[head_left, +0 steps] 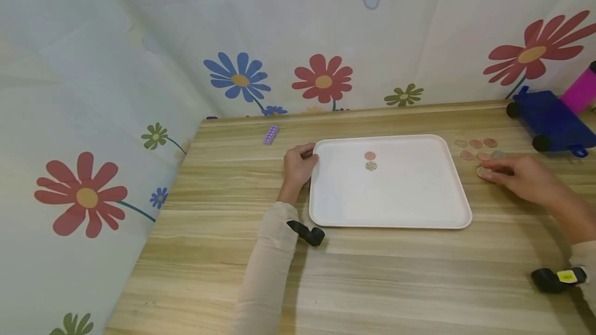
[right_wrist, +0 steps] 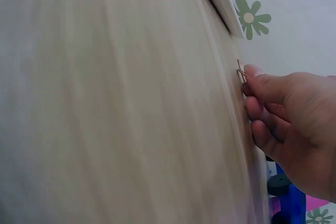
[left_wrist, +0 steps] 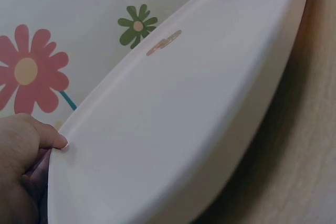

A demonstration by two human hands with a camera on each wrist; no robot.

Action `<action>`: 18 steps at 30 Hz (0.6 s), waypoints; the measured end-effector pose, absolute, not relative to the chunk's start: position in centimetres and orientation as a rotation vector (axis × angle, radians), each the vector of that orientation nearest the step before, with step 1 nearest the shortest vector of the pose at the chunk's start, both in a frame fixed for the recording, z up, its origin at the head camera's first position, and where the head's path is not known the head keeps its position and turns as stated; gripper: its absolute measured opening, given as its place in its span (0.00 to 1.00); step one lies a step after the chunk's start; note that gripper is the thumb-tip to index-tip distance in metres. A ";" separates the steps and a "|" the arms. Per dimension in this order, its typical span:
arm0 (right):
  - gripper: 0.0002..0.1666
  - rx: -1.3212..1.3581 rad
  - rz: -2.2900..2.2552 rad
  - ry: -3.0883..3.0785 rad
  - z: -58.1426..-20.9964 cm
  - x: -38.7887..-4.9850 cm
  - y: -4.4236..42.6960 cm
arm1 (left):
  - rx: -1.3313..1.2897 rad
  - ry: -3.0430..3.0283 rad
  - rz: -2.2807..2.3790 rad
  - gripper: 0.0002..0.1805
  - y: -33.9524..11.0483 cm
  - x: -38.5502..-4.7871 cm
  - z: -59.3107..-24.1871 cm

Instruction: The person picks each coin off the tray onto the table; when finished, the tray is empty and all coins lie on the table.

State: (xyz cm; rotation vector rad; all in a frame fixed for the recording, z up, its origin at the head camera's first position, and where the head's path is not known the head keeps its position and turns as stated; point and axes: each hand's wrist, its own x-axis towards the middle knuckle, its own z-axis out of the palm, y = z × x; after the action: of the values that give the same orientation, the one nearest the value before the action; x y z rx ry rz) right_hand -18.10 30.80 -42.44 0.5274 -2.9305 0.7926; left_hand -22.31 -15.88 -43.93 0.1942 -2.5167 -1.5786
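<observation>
A white tray (head_left: 391, 195) lies on the table with a copper-coloured coin (head_left: 370, 155) and a gold-coloured coin (head_left: 371, 166) on it. My left hand (head_left: 299, 167) grips the tray's left rim, its thumb over the edge in the left wrist view; the other fingers are mostly hidden. To the right of the tray, my right hand (head_left: 528, 179) pinches a pale coin (head_left: 482, 171) between thumb and fingers, low over the table. Several more coins (head_left: 475, 143) lie just beyond those fingertips, one greyish coin (head_left: 498, 154) partly behind the hand.
A dark blue toy cart (head_left: 554, 120) with black wheels stands at the back right, beside a pink cylinder (head_left: 581, 87). A small purple toy brick (head_left: 271, 135) lies behind the left hand. Flowered cloth (head_left: 279, 25) hangs along the table's back and left edges.
</observation>
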 end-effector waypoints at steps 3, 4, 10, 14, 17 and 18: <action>0.21 0.495 0.759 -2.943 -42.4 -18.3 30.5 | 0.191 -2.518 -1.581 0.18 -15.9 -22.3 -43.9; 0.23 0.473 0.759 -2.958 -42.5 -18.4 30.5 | 0.191 -2.516 -1.582 0.18 -15.9 -22.3 -43.9; 0.24 0.375 0.786 -3.005 -42.6 -18.9 30.0 | 0.178 -2.509 -1.569 0.18 -15.8 -22.3 -43.9; 0.22 0.343 0.818 -2.986 -42.7 -19.0 29.8 | 0.178 -2.517 -1.568 0.18 -15.8 -22.3 -43.8; 0.22 0.335 0.824 -2.983 -42.7 -19.0 29.7 | 0.184 -2.513 -1.576 0.18 -15.8 -22.3 -43.8; 0.23 0.333 0.828 -2.984 -42.7 -19.0 29.6 | 0.185 -2.512 -1.578 0.18 -15.8 -22.2 -43.8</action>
State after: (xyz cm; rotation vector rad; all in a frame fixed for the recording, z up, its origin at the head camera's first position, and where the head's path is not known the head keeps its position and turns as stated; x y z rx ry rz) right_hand -19.05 29.60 -42.67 0.3332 -2.9841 0.8280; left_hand -22.23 -15.79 -43.76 0.1853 -2.5117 -1.5783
